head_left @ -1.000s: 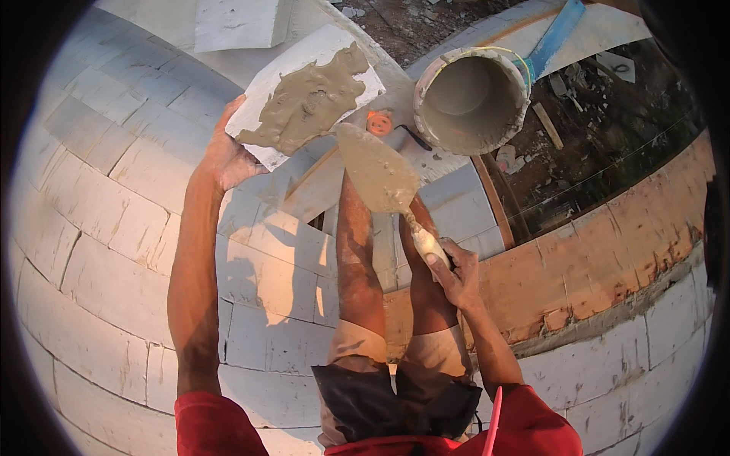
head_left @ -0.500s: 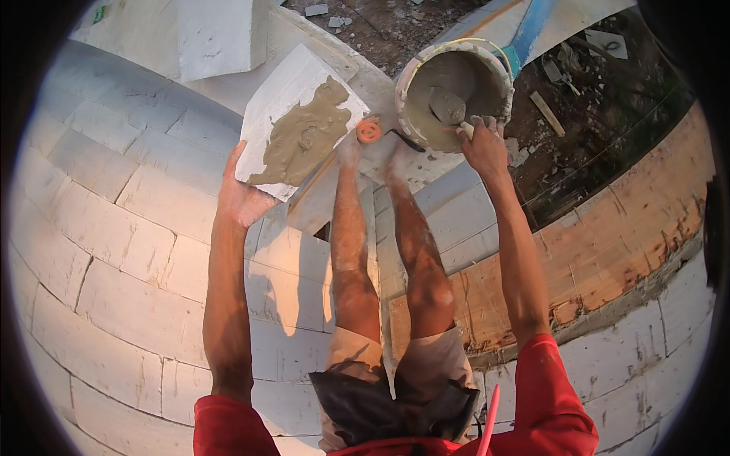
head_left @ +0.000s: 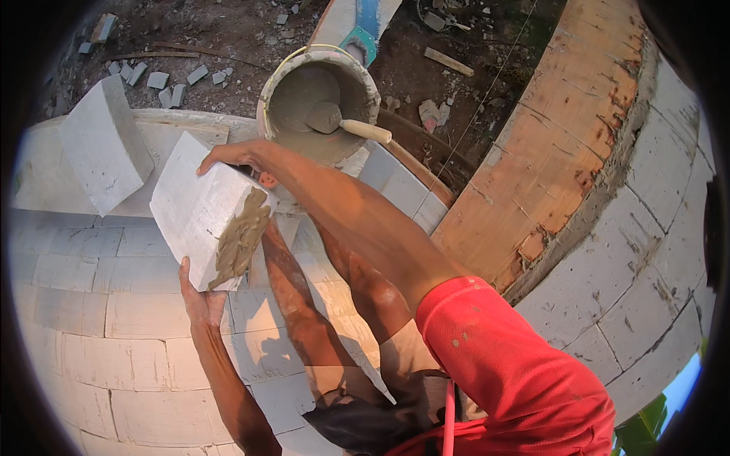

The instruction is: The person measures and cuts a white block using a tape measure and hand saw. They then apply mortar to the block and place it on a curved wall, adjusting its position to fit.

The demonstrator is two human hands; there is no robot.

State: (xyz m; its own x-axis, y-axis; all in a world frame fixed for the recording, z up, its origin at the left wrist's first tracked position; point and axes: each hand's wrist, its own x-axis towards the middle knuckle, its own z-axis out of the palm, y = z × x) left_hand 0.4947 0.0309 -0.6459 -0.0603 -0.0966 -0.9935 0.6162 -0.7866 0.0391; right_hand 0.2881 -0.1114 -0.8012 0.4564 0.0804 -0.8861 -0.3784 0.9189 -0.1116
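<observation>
Between my two hands is a white lightweight concrete block, tilted, with wet grey mortar smeared over its right-facing side. My left hand grips the lower end, thumb up along the face and the other fingers mostly hidden. On the upper edge is my right hand, its fingers bent over the corner; the forearm crosses in front of my legs. A trowel rests in the mortar bucket, its pale wooden handle lying over the rim. Neither hand touches the trowel.
Another white block leans at the far left on a pale ledge. Behind it, rubble lies on dark ground. A wooden board runs along the block wall at right. An orange round piece shows beside the held block.
My right hand has let go of the trowel, left it in the bucket, and taken hold of the block. The block has turned, its mortared face now toward the right. The view has shifted right.
</observation>
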